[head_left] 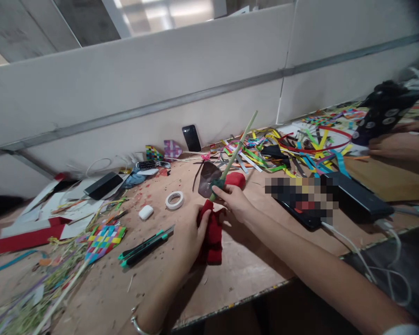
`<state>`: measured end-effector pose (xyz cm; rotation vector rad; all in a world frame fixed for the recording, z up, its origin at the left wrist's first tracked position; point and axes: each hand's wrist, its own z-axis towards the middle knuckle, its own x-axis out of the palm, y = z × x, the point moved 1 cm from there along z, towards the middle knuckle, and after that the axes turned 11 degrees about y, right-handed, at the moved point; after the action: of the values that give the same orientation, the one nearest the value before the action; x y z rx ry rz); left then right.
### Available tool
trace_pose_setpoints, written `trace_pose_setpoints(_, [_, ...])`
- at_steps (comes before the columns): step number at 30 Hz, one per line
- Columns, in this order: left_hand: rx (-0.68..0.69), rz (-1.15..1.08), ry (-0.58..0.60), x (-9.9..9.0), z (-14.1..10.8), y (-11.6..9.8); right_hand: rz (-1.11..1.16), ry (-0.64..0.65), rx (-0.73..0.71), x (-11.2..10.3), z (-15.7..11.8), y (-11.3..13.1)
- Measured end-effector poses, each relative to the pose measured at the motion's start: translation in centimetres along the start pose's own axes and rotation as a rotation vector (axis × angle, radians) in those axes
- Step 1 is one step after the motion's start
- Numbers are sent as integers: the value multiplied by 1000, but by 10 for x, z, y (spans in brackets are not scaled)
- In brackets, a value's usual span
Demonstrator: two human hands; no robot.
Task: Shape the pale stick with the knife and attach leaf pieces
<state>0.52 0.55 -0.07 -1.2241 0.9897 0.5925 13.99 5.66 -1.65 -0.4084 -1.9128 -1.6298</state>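
Observation:
Slanting up over the table is a pale green stick [243, 139], its lower end at a dark red cloth-like piece [214, 239]. My left hand [192, 230] is closed around the red piece's upper part, thumb on top. With thumb and fingers pinched, my right hand [234, 201] grips the stick just above, by a dark green wrapped bit [216, 184]. Behind it is a dark brown, shiny sheet-like piece [206, 176]; whether it is attached I cannot tell. A bright red rounded object [235, 179] lies behind my right fingers.
Left of my hands lie a green-black utility knife [146, 246], a white tape roll [174, 200] and a white case [145, 212]. A woven colourful piece [105, 239] rests among shreds. Coloured strips [254, 153], a power bank [356, 195] and another person's hand [398, 146] are right.

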Motion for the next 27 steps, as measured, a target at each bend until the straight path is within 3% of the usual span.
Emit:
trace_pose_setpoints(3, [6, -104, 62, -1, 0, 0, -3, -43, -4, -8, 3, 8])
trace_pose_setpoints(6, [2, -103, 107, -2, -3, -5, 56, -173, -121, -37, 15, 31])
trace_pose_setpoints(11, [-6, -83, 181, -4, -8, -15, 129, -401, -199, -82, 25, 67])
trace_pose_setpoints(17, [2, -98, 230, -7, -10, -18, 204, -430, -262, -98, 23, 83])
trace_pose_setpoints(24, [-6, -151, 309, -10, -17, -24, 319, -589, -388, -142, 13, 107])
trace_pose_setpoints(27, [-13, -128, 305, -9, -15, -22, 297, -537, -373, -137, 14, 105])
